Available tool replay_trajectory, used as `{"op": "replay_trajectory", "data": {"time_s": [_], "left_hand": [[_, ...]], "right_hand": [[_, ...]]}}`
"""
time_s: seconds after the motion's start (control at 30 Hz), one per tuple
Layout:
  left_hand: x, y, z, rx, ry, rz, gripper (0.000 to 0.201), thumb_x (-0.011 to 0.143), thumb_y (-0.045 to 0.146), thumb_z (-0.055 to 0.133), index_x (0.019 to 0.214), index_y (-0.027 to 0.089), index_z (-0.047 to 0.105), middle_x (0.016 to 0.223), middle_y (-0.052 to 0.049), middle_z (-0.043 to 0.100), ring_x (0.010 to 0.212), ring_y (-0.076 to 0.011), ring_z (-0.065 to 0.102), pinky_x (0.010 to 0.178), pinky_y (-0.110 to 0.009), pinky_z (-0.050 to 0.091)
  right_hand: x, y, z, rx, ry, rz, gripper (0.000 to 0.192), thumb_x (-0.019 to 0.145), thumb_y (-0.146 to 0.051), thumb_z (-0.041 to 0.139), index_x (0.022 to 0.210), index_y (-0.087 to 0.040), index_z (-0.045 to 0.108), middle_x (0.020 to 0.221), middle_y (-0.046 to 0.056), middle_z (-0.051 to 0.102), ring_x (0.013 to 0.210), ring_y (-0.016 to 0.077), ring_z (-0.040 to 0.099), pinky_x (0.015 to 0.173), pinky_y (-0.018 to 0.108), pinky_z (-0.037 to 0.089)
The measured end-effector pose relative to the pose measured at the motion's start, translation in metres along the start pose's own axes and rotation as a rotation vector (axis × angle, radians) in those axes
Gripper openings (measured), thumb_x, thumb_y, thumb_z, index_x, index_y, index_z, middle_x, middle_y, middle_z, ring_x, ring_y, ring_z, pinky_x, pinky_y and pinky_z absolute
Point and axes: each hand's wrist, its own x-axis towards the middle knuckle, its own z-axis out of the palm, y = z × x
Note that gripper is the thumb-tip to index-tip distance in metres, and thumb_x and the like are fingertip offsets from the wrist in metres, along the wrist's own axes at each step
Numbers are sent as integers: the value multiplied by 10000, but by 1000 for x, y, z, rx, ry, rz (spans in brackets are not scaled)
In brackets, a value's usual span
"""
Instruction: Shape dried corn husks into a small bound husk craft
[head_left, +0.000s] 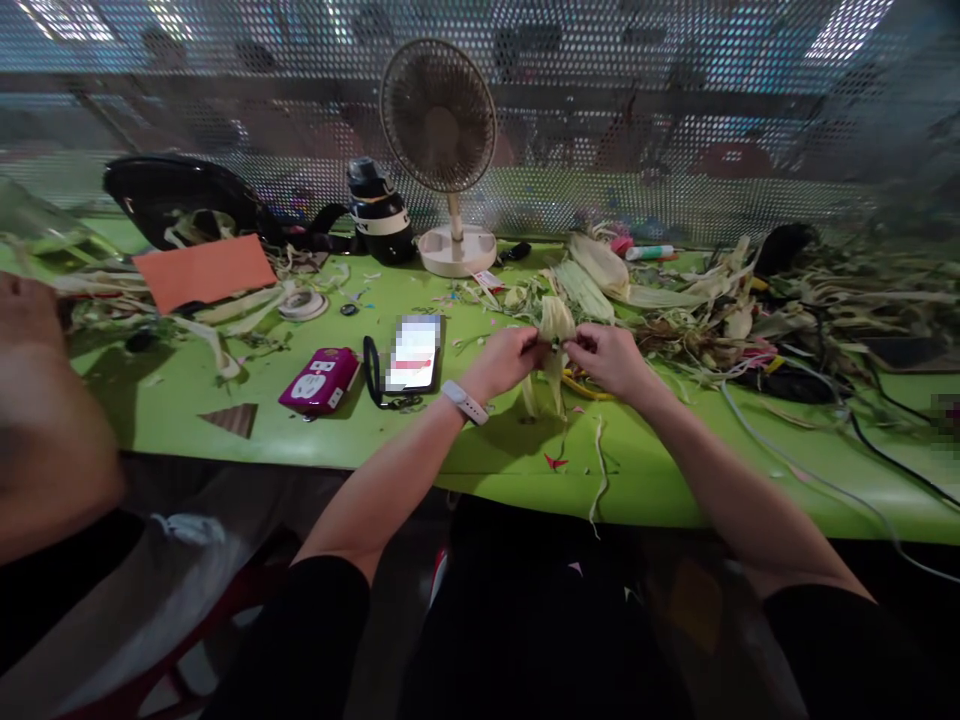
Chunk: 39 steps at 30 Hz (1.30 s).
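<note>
The corn husk (556,345) is a pale, yellow-green bundle of dry leaves, pinched together at about mid-height. Above the pinch it fans into a short, rounded, ribbed tuft; below it, 2 or 3 narrow strips hang down and splay slightly, their tips touching or just above the green surface (487,450). The bundle stands roughly upright. It is held between the left hand (510,358) and the right hand (609,358), whose fingertips meet at the pinch from either side. It sits near the front edge of the surface, about midway along it.
</note>
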Motion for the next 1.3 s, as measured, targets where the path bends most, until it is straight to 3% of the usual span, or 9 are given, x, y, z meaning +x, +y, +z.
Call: {"op": "replay_trajectory", "data": {"time_s": [0.17, 0.33, 0.43, 0.6, 0.73, 0.83, 1.0, 1.17, 1.3], "left_hand": [[3, 6, -1, -196, 34, 11, 309, 776, 440, 720, 689, 162, 614, 675, 11, 615, 659, -102, 546, 661, -241, 463], [2, 8, 2, -631, -7, -65, 310, 747, 453, 753, 744, 181, 604, 771, -6, 663, 807, -132, 647, 849, -294, 512], [-1, 11, -3, -749, -32, -129, 326, 794, 476, 703, 723, 193, 557, 633, 13, 588, 686, -128, 633, 850, -339, 542], [-7, 15, -32, -591, 251, -133, 454, 961, 594, 376, 781, 243, 602, 442, 34, 384, 558, -142, 564, 752, -370, 566], [-2, 16, -49, -614, 413, -66, 407, 979, 561, 367, 934, 273, 650, 575, 3, 590, 736, -146, 664, 735, -316, 563], [3, 21, -40, -718, 307, -93, 202, 900, 407, 603, 980, 231, 661, 803, -4, 728, 847, -124, 707, 742, -261, 566], [-2, 24, 0, -677, 166, -124, 284, 811, 379, 727, 1014, 196, 648, 909, -30, 757, 872, -147, 722, 781, -295, 579], [-10, 21, 24, -678, 223, -27, 249, 809, 279, 717, 1039, 204, 662, 1055, -23, 740, 999, -135, 679, 903, -271, 538], [-12, 21, 25, -732, 147, -147, 227, 845, 279, 631, 1053, 190, 654, 1001, -38, 743, 917, -145, 686, 840, -285, 547]], "right_hand": [[7, 11, 1, 59, 56, -2, 170, 771, -314, 559, 654, -193, 536, 595, -5, 550, 582, 133, 485, 575, 260, 378], [15, 20, 7, 456, 81, 118, 160, 729, -339, 631, 747, -185, 592, 680, -1, 634, 630, 142, 576, 647, 286, 495], [21, 23, 7, 638, 118, 237, 148, 690, -289, 685, 718, -192, 577, 633, -18, 627, 581, 136, 599, 646, 294, 530], [34, 43, -11, 637, 338, 398, 140, 687, -212, 701, 666, -198, 564, 553, -24, 595, 526, 147, 601, 566, 284, 519], [39, 58, -32, 734, 419, 445, 184, 680, -250, 727, 690, -198, 550, 609, -22, 615, 558, 127, 605, 594, 276, 525], [33, 49, -43, 763, 356, 298, 280, 651, -355, 782, 767, -213, 571, 659, -28, 615, 591, 127, 606, 607, 278, 530], [4, -2, -31, 722, -14, 78, 498, 739, -538, 738, 1114, -242, 598, 664, -25, 594, 550, 135, 557, 512, 275, 493], [-10, -29, 4, 659, 34, 21, 744, 777, -598, 687, 1375, -251, 414, 599, -73, 544, 390, 108, 461, 394, 263, 408], [-8, -23, 10, 606, 43, 12, 825, 792, -591, 663, 1455, -220, 342, 555, -90, 512, 383, 113, 471, 392, 258, 395]]}}
